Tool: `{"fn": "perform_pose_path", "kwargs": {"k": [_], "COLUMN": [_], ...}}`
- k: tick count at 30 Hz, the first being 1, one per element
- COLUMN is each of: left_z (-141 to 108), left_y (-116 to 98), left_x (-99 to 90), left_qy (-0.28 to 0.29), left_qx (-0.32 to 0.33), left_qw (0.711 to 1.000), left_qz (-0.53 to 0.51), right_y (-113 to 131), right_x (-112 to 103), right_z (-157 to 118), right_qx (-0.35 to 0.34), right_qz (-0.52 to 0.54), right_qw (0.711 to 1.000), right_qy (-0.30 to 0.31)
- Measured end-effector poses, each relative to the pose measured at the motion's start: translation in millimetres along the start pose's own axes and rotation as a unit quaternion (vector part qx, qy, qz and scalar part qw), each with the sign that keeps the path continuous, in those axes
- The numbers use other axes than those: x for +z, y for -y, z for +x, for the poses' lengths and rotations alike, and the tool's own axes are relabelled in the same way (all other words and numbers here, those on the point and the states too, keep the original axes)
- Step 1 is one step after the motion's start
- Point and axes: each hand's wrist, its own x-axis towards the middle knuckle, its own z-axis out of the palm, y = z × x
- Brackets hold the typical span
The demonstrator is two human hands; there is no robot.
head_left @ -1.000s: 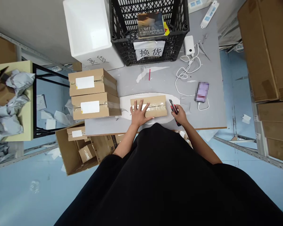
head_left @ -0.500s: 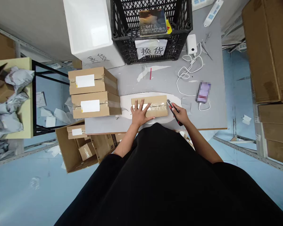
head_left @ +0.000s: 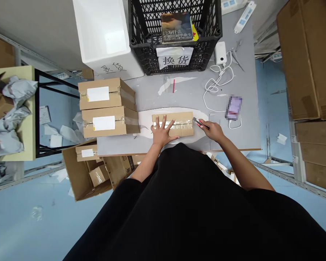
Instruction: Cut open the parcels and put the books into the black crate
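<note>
A: Where is the taped box (head_left: pixel 182 125), and how does the left hand (head_left: pixel 161 134) meet it?

B: It lies on a white sheet (head_left: pixel 145 119) near the front edge of the grey table (head_left: pixel 152 98); the left hand presses on its left part, palm down, fingers spread wide; shiny clear tape runs along the seam on top.

A: And the right hand (head_left: pixel 214 131)?

B: Wrapped around a utility knife (head_left: pixel 202 124); the knife is tilted, its tip at the right end of the taped box; I cannot tell whether the blade touches the cardboard.

A: What stands round about?

B: On the left, two cartons (head_left: pixel 119 128) with white labels, side against side; behind, a black crate (head_left: pixel 146 59) with a book (head_left: pixel 177 28) in it and a paper sign (head_left: pixel 175 59) on its front; beside the crate, a white bin (head_left: pixel 125 59) with handwriting on it; on the right, a phone (head_left: pixel 234 108) with a white cable (head_left: pixel 213 86) looped near it.
</note>
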Motion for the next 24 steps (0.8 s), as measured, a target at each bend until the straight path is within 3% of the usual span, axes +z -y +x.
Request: {"fn": "perform_pose_path", "kwargs": {"k": [13,24], "left_z": [1.3,1.4], "left_y": [-1.6,-4.8], "left_x": [-0.8,-4.0], "left_qy": [0.016,0.036], "left_qx": [-0.017,-0.025], "left_qw": [1.0,0.999], "left_qz": [-0.016,-0.006], "right_y": [9.3,7.8], "right_x": [2.1,2.8], "right_z": [-21.2,-32.3], "right_qx": [0.002,0.007], "right_qz": [0.011,0.021], "right_qw": [0.999,0.998], "right_qy": [0.047,0.053]}}
